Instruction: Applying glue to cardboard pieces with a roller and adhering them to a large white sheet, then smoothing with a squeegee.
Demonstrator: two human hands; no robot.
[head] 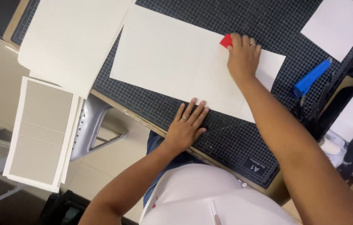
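Big cream sheet (172, 58) lies flat across the middle of the gridded cutting mat (234, 137), long side running corner to corner, faint fold or score lines showing near its right third. Left hand (186, 125) is spread flat, fingers together, palm on the mat and fingertips pinning the sheet's near edge; it grips nothing. Right hand (243, 56) is curled down over a small red scraper (226, 40), pressing it onto the sheet at its far edge, only a red corner showing past the fingers. Sheet looks light, thin, fairly stiff like cover paper; likely slides easily on the mat and creases if bent, so flat pressure on an edge or pinching a free corner seems the safe hold, not the middle. More cream sheets (74, 39) are stacked at the mat's far left corner, overhanging it. Grey boards on white backing (39, 129) sit off the left side, over a metal stool (91, 125). Blue tool (311, 77) lies near the mat's right edge, well apart from both hands. White square sheet (336, 25) at the far right corner. Dark clutter past the right edge, too blurred to name.
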